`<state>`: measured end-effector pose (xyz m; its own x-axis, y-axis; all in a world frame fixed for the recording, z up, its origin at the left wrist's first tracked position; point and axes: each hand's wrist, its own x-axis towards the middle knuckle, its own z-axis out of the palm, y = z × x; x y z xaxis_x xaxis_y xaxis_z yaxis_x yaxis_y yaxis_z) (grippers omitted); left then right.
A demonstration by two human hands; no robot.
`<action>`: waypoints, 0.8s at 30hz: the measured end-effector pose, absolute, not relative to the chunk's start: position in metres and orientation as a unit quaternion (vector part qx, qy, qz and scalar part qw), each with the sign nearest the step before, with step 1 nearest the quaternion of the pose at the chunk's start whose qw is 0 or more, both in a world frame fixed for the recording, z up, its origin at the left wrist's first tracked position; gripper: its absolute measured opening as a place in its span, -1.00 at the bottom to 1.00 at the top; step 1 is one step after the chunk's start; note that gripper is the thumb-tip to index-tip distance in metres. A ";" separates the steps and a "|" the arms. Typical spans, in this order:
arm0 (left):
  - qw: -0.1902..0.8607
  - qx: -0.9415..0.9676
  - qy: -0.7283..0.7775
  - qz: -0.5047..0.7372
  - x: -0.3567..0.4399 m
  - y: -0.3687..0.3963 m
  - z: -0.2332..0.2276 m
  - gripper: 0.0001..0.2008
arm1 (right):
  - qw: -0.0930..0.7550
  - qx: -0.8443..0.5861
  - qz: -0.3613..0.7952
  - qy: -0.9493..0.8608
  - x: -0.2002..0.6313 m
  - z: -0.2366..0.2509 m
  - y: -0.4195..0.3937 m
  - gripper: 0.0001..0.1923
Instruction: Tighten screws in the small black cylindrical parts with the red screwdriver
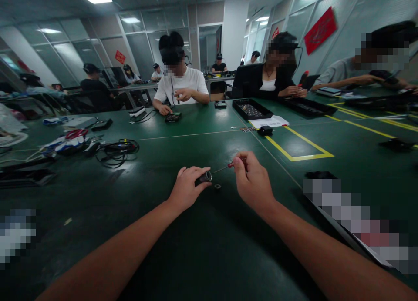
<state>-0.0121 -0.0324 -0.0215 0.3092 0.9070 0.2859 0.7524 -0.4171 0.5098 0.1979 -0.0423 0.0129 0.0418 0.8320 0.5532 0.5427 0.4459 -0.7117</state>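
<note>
My left hand [187,188] grips a small dark cylindrical part [205,177] with a metal-rimmed end pointing right, held just above the green table [202,249]. My right hand [252,181] holds a thin screwdriver [229,165] with a red handle; its shaft points left toward the open end of the cylinder. A tiny dark square piece [217,186] lies on the table between the two hands, just below the cylinder.
A tangle of black cables [116,152] lies at the left. A black parts tray [252,108], white paper [273,122] and a small black box [265,130] sit beyond, by yellow floor-style tape lines [295,146]. Other people sit across the table, working.
</note>
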 end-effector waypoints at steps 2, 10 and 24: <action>0.146 0.796 0.517 0.277 -0.012 -0.032 -0.022 -0.60 | 0.513 -0.509 0.144 -0.676 0.198 0.013 -0.043 -0.82; 0.196 0.771 0.505 0.335 -0.014 -0.035 -0.021 -0.60 | 0.552 -0.510 0.139 -0.644 0.200 0.014 -0.043 -0.83; 0.235 0.850 0.447 0.149 0.043 -0.023 -0.001 -0.79 | 0.623 -0.503 0.098 -0.591 0.211 0.020 -0.036 -0.82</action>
